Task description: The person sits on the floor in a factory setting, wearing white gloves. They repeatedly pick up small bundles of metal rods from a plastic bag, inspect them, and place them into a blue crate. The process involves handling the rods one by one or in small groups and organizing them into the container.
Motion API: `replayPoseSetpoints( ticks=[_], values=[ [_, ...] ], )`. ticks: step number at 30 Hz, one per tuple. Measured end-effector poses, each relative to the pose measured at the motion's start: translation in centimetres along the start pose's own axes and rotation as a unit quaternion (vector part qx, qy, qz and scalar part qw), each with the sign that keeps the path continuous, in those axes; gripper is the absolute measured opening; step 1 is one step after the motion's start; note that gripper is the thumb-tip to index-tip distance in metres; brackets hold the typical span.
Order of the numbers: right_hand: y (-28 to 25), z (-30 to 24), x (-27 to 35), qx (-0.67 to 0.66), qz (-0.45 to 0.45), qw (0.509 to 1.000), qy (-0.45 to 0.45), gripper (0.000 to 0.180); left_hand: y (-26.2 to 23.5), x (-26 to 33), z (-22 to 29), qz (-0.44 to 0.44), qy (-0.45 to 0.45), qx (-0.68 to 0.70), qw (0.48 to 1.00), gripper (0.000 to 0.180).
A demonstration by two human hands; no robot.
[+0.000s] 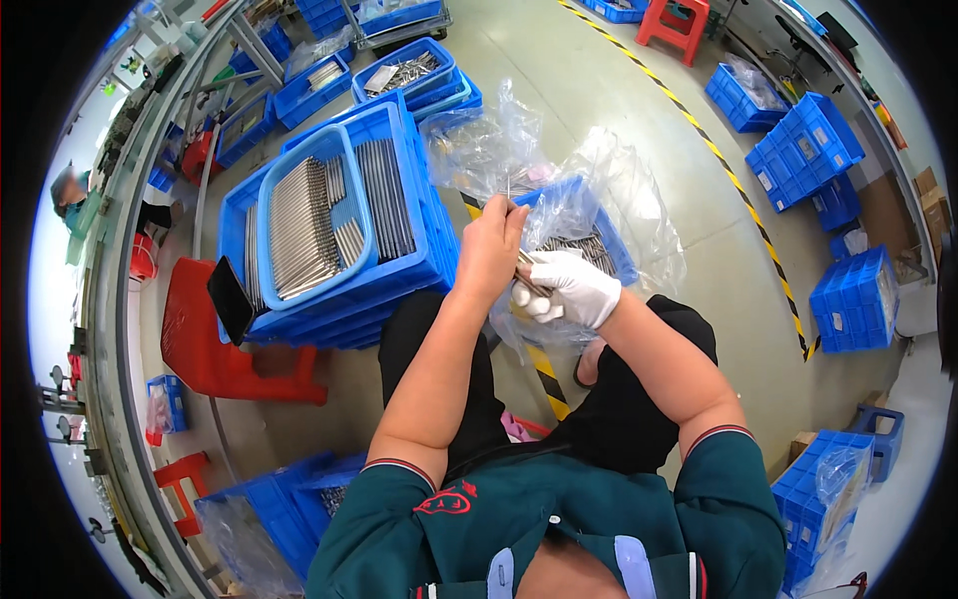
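My bare left hand (489, 248) is closed in a pinch around a thin metal rod whose tip shows above the fingers. Beside it, my right hand (571, 288), in a white glove, is closed round a few metal rods (533, 280). The two hands nearly meet, and their fingers hide part of what they hold. Just beyond the right hand stands a blue crate (621, 240) with many loose metal rods (589, 252) inside. Clear plastic bags (631, 190) spill over its edges. To the left, a light-blue basket (367, 215) holds neat rows of metal rods (299, 225).
The basket rests on stacked blue crates (424, 180) by my left knee. A dark phone-like slab (232, 301) leans at their corner, near a red stool (195, 329). More blue crates (808, 150) stand right, past a yellow-black floor line (733, 170). A person (72, 195) is far left.
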State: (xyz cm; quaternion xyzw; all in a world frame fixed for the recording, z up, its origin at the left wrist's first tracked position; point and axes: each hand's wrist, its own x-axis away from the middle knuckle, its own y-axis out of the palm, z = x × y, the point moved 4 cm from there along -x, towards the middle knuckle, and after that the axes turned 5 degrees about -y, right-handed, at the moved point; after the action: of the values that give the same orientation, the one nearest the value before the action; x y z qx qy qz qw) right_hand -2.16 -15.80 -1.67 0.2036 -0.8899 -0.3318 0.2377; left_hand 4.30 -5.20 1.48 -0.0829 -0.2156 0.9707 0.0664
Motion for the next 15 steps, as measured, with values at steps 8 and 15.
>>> replayPoseSetpoints(
  ticks=[8, 15],
  values=[
    [0.2, -1.4, 1.2, 0.170, 0.070, 0.982, -0.034, 0.027, -1.6, -0.6, -2.3, 0.060, -0.066, 0.200, 0.976, 0.025],
    [-0.7, -4.1, 2.1, 0.245, 0.140, 0.950, -0.132, 0.026, -0.1, 0.7, -3.1, -0.129, -0.230, 0.495, 0.828, 0.023]
  ],
)
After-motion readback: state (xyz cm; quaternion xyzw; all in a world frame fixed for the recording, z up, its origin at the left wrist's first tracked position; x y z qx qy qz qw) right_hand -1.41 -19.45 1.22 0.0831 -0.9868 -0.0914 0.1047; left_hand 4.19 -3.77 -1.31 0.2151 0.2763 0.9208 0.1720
